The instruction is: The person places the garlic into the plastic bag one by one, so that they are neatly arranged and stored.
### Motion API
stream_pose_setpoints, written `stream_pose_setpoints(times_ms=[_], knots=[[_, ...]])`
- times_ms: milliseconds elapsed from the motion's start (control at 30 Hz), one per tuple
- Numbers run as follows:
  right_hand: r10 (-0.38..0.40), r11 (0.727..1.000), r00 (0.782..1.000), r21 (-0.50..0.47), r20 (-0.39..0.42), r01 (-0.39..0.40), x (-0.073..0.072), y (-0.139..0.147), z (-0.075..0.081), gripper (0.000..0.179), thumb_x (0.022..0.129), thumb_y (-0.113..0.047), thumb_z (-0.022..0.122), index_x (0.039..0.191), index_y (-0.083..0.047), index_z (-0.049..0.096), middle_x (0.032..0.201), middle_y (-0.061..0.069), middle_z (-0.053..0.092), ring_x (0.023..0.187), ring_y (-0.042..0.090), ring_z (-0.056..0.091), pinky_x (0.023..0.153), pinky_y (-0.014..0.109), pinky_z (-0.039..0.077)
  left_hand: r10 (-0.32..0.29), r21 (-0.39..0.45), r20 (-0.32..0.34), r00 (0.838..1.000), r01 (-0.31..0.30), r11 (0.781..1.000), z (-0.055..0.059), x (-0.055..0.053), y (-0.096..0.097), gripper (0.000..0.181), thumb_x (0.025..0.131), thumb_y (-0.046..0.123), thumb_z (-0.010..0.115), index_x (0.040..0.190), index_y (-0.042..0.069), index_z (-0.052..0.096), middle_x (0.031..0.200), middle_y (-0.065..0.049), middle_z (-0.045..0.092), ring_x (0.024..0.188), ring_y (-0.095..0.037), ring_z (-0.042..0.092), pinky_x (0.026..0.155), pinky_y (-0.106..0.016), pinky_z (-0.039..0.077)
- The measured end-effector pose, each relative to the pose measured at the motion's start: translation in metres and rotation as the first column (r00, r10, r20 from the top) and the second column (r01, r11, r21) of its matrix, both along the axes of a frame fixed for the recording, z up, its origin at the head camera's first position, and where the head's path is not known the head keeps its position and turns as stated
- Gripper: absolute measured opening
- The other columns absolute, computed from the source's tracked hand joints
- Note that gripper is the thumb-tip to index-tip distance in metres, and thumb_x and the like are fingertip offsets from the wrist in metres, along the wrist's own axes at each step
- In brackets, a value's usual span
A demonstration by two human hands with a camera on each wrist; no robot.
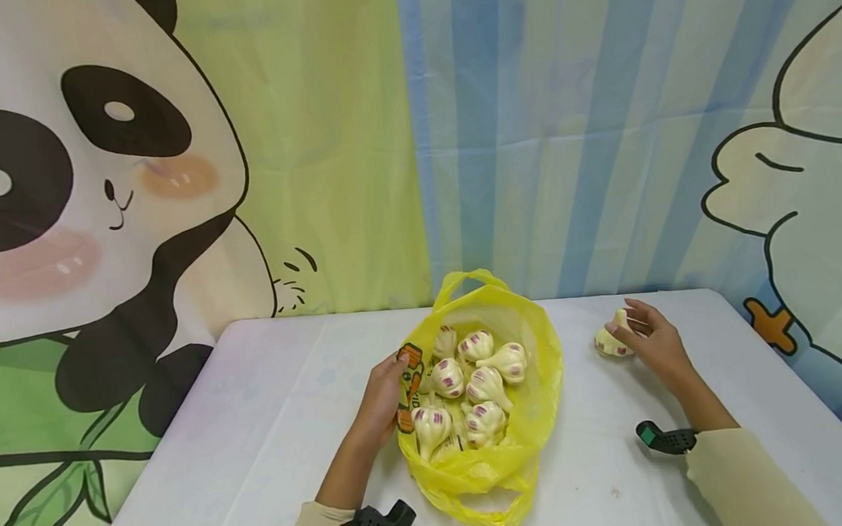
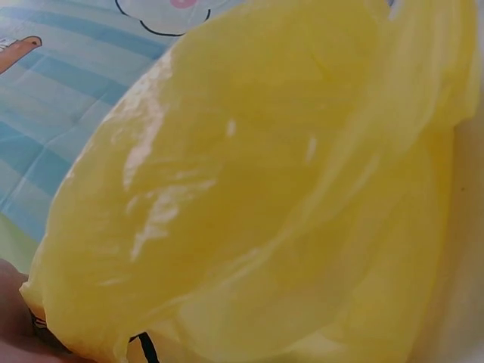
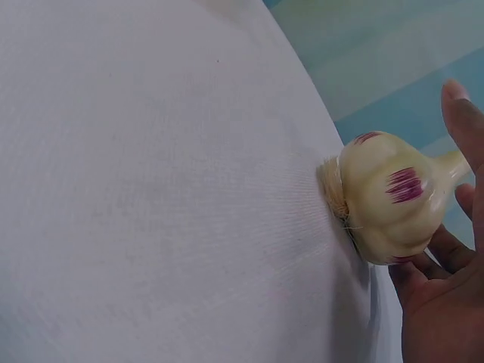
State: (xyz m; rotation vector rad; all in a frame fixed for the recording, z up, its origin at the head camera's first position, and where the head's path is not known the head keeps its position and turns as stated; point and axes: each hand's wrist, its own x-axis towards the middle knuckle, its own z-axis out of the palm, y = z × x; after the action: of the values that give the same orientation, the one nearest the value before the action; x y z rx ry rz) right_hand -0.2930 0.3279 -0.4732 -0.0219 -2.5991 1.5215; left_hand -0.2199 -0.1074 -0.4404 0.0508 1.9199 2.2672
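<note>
My left hand [image 1: 384, 394] grips the left rim of a yellow plastic bag [image 1: 548, 401], thumb over the edge. Its mouth faces up, showing several garlic bulbs [image 1: 485, 385] with purple patches inside. Bag film fills most of the left wrist view, hiding most of that hand. At the right of the table, my right hand [image 1: 657, 344] is around the neck of a single garlic bulb [image 3: 393, 197], which stands root down on the tabletop. In the right wrist view the thumb [image 3: 457, 102] is extended apart from the bulb, while other fingers [image 3: 423, 268] are at its lower side.
The white table [image 1: 279, 436] carries the bag near its middle. A printed curtain [image 1: 529, 125] with a panda and a pale cartoon figure hangs behind the far edge. One handle loop of the bag points back, the other lies toward the front.
</note>
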Motion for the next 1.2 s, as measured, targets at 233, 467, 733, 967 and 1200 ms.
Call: stream_pose_setpoints(times_ms=[233, 467, 733, 967, 1200], knots=[[0.004, 1.0, 1.0, -0.005, 0.022, -0.004, -0.0006, 0.0004, -0.0052, 0.092, 0.09, -0.048, 0.066, 0.156, -0.007, 0.016, 0.154, 0.028, 0.023, 0.136, 0.049, 0.028, 0.104, 0.06, 0.03, 0.004, -0.006, -0.003, 1.0, -0.004, 1.0, -0.0008, -0.0006, 0.0001, 0.049, 0.106, 0.033, 0.037, 0.142, 0.001, 0.046, 0.122, -0.028, 0.052, 0.108, -0.04, 0.056, 0.093, -0.054, 0.045], [0.003, 0.999, 1.0, 0.036, 0.021, -0.004, -0.001, -0.0017, -0.0071, 0.077, 0.093, -0.043, 0.064, 0.147, 0.003, 0.034, 0.141, 0.028, 0.043, 0.112, 0.029, 0.054, 0.079, 0.019, 0.049, 0.0, -0.005, -0.007, 1.0, 0.0, 1.0, -0.0008, -0.0012, -0.0006, 0.049, 0.106, 0.033, 0.038, 0.142, 0.001, 0.045, 0.122, -0.029, 0.052, 0.11, -0.04, 0.055, 0.094, -0.055, 0.045], [0.007, 0.999, 1.0, 0.053, 0.025, -0.008, 0.0022, -0.0048, -0.0033, 0.073, 0.095, -0.042, 0.062, 0.141, 0.01, 0.041, 0.132, 0.029, 0.05, 0.089, 0.004, 0.05, 0.071, 0.011, 0.042, 0.001, -0.002, -0.002, 1.0, -0.001, 1.0, 0.0001, -0.0006, -0.0004, 0.049, 0.106, 0.033, 0.037, 0.142, 0.002, 0.045, 0.125, -0.03, 0.051, 0.112, -0.042, 0.053, 0.094, -0.055, 0.044], [-0.003, 0.998, 1.0, 0.068, 0.021, 0.002, 0.0041, -0.0053, -0.003, 0.072, 0.095, -0.044, 0.061, 0.14, 0.01, 0.042, 0.134, 0.029, 0.05, 0.113, 0.03, 0.048, 0.076, 0.012, 0.038, -0.003, -0.014, -0.012, 1.0, 0.003, 1.0, -0.0013, -0.0017, 0.0001, 0.05, 0.106, 0.035, 0.037, 0.142, 0.001, 0.045, 0.122, -0.028, 0.052, 0.109, -0.039, 0.055, 0.094, -0.054, 0.045], [0.005, 0.997, 1.0, 0.082, 0.008, -0.005, 0.0078, -0.0056, -0.0014, 0.071, 0.096, -0.042, 0.06, 0.14, 0.011, 0.041, 0.135, 0.031, 0.048, 0.118, 0.035, 0.047, 0.076, 0.011, 0.037, 0.004, -0.019, -0.003, 1.0, -0.004, 1.0, -0.0025, -0.0024, 0.0009, 0.05, 0.106, 0.035, 0.038, 0.141, 0.0, 0.047, 0.121, -0.028, 0.052, 0.107, -0.036, 0.056, 0.093, -0.052, 0.046]])
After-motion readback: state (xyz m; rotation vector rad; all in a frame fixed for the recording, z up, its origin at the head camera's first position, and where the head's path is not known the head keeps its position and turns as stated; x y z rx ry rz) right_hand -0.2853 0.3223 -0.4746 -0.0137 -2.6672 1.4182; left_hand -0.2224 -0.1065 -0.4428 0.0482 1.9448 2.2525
